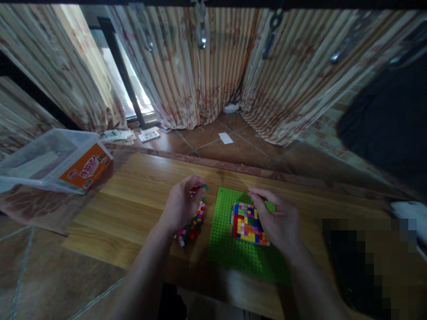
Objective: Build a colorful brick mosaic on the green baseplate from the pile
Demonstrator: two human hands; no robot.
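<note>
Clear plastic bin (43,166) with orange label (87,168), striped curtains (160,66), apparently papers (116,135) nearby

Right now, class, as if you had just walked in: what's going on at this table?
A person is handling small toy bricks at a wooden table. The left hand, by the loose bricks, has a green piece at its fingertips. The right hand is at a multicoloured brick block on a green baseplate; whether it grips anything is unclear.
</note>
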